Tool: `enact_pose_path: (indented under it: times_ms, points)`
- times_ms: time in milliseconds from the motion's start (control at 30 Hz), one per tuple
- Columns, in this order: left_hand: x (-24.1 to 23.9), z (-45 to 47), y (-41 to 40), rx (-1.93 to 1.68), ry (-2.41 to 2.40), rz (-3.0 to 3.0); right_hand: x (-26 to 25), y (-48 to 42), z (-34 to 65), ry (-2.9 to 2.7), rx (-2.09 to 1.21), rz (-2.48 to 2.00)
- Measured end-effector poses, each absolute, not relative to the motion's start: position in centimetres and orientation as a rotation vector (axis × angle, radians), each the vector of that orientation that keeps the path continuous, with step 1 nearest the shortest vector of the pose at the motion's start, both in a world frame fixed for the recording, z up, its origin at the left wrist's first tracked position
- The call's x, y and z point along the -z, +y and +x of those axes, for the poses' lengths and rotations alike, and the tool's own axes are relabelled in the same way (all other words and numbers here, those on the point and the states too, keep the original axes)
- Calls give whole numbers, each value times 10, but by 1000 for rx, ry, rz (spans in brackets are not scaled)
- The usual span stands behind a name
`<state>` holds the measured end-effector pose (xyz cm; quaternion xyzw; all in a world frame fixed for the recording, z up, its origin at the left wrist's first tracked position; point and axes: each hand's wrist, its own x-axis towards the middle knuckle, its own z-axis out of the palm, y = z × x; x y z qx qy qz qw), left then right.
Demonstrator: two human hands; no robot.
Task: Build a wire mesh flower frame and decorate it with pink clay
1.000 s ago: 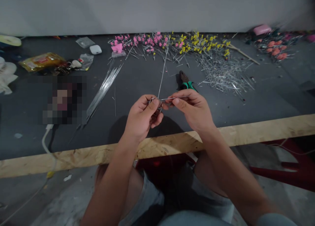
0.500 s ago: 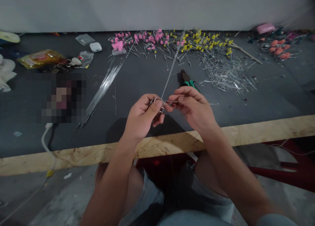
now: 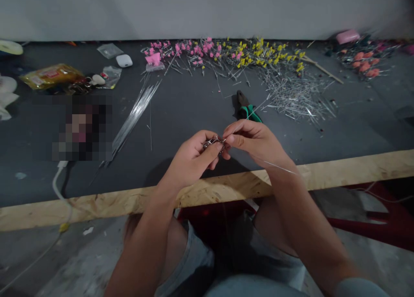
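Note:
A small coiled piece of bent metal wire (image 3: pixel 210 142) sits between the thumb and fingers of my left hand (image 3: pixel 193 159), which is closed on it. Close beside it, my right hand (image 3: pixel 254 141) pinches a thin straight wire (image 3: pixel 258 108) near where it meets the bent piece. One length of this wire slants up and right past my right fingers; another thin length crosses below that hand toward the wrist. Just beyond my right hand lie pliers (image 3: pixel 244 105) with green handles, their dark jaws pointing away. Both hands are above the dark tabletop, near its wooden front edge.
A bundle of straight wires (image 3: pixel 137 111) lies to the left. Pink-tipped wires (image 3: pixel 197 51), yellow-tipped wires (image 3: pixel 265 53) and a heap of bare wire pieces (image 3: pixel 297 94) line the back. Further left are a yellow packet (image 3: pixel 51 76) and a white case (image 3: pixel 124 60).
My right hand has turned and closed in on the bent piece, now pinching the wire. The wire's long end has swung from pointing away to slanting right. My left hand shifted slightly right and nearer.

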<state>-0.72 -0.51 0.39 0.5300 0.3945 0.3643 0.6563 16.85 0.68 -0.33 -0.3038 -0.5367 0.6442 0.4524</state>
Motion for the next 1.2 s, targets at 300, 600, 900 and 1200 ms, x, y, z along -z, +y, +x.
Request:
enact_pose_path:
  times_ms: [300, 600, 900, 1200]
  points:
    - [-4, -10, -6, -815, 875, 1237, 5, 7, 169, -1346, -1545, -749]
    - [-9, -12, -4, -753, 818, 1060, 4, 6, 166, -1314, -1577, -775]
    - [-12, -17, -3, -710, 768, 925, 0, 5, 171, -1341, -1749, -598]
    - [-11, -12, -3, -704, 821, 862, 9, 11, 175, -1365, -1766, -604]
